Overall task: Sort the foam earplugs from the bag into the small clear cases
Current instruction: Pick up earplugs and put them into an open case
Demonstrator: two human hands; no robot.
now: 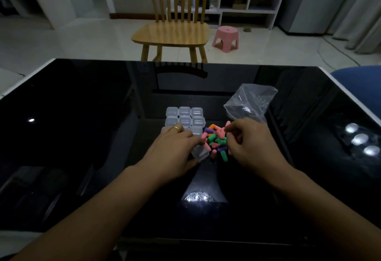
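Note:
A pile of foam earplugs (215, 140) in pink, green, purple and orange lies on the black glass table (82, 137). My left hand (175, 151), with a gold ring, grips a small clear case (200, 152) at the pile's left edge. My right hand (249, 143) rests on the pile's right side, its fingertips pinched at a pink earplug (225, 128). Several more clear cases (185, 116) stand in rows just behind my left hand. The empty clear plastic bag (250, 101) lies behind my right hand.
A wooden chair (173, 31) stands beyond the table's far edge, with a pink stool (226, 37) to its right. A blue seat (358, 75) shows at the table's right corner. Lamp reflections glare on the glass at right and near centre.

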